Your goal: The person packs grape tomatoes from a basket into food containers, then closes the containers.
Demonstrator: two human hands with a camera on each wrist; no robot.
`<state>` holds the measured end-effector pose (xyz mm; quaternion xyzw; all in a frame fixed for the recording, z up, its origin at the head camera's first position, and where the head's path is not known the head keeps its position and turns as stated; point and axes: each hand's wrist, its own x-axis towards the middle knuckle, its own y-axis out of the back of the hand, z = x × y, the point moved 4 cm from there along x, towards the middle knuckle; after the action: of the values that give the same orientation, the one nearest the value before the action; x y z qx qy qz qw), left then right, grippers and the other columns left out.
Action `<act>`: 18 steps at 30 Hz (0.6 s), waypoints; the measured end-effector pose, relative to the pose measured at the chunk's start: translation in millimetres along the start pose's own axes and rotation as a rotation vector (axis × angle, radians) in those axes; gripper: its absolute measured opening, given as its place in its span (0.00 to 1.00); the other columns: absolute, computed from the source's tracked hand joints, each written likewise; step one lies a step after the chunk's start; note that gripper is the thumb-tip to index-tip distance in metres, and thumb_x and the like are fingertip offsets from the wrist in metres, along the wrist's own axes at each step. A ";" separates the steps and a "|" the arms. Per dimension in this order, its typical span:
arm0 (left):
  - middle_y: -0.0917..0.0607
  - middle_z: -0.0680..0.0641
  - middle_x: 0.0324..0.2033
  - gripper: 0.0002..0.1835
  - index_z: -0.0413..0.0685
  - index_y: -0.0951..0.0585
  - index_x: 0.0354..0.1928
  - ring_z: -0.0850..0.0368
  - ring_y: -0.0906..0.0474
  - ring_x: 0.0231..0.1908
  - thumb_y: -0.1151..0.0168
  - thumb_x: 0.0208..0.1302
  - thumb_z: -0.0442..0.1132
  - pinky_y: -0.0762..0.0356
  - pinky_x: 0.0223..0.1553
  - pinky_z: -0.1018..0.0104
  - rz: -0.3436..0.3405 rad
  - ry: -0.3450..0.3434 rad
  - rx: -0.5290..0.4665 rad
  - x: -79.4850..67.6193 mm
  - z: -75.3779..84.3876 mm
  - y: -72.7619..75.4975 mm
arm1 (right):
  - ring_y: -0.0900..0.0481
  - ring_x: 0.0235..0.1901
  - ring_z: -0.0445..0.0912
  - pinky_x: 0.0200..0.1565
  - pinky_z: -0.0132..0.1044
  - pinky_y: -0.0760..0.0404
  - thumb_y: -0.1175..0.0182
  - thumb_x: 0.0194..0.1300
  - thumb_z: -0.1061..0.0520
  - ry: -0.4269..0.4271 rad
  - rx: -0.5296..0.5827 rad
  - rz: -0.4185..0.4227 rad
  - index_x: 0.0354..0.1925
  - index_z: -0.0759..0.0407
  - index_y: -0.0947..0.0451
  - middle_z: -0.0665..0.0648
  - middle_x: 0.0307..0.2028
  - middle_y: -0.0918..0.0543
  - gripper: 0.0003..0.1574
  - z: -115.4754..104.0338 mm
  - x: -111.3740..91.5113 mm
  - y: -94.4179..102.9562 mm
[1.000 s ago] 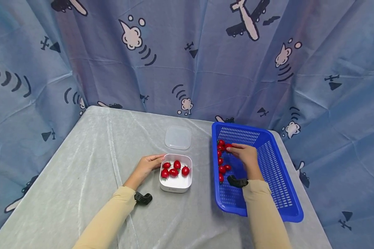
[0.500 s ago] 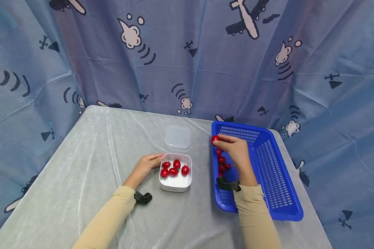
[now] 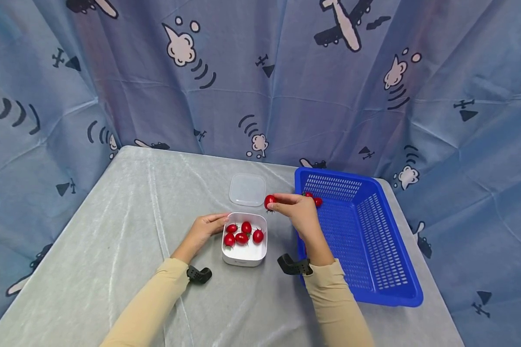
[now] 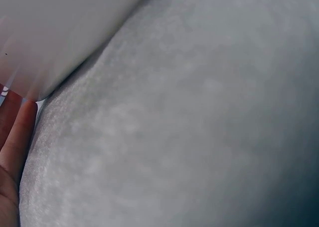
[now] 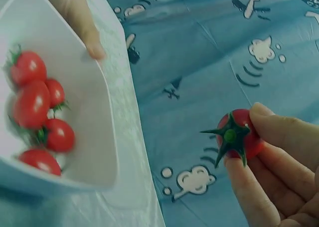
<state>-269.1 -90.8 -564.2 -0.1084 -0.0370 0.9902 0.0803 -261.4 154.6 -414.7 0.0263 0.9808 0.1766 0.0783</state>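
My right hand [image 3: 303, 217] pinches a red cherry tomato [image 3: 269, 202] between thumb and fingers, in the air between the blue basket and the white box. In the right wrist view its green star-shaped stem end [image 5: 230, 135] faces the camera. The white square box [image 3: 244, 262] stands uncovered on the table, several cherry tomatoes [image 3: 241, 238] lying on its floor. At the box's back left corner, my left hand [image 3: 203, 233] touches it with fairly straight fingers. The left wrist view has these fingers [image 4: 19, 137] against the box wall [image 4: 65, 32].
A blue plastic basket [image 3: 359, 179] stands at the right; a few tomatoes [image 3: 317, 202] show near its back left corner, and my right forearm covers part of it. Behind the box lies a clear flat lid [image 3: 247, 191]. A patterned curtain [image 3: 226, 96] hangs beyond the table.
My right hand has lifted a cherry tomato from the basket, carrying it left over the rim toward the box. The left hand and box have stayed in place.
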 end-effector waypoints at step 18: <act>0.13 0.44 0.52 0.23 0.36 0.20 0.59 0.70 0.16 0.41 0.36 0.68 0.43 0.18 0.48 0.74 -0.007 -0.005 -0.007 2.0 -1.1 0.6 | 0.16 0.49 0.51 0.54 0.46 0.18 0.24 0.52 0.57 0.018 0.001 -0.055 0.45 0.61 0.12 0.61 0.44 0.11 0.20 1.9 -11.2 -57.7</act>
<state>-270.9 -91.0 -565.7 -0.1059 -0.0408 0.9900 0.0832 -251.4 100.4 -435.0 -0.0023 0.9819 0.1740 0.0741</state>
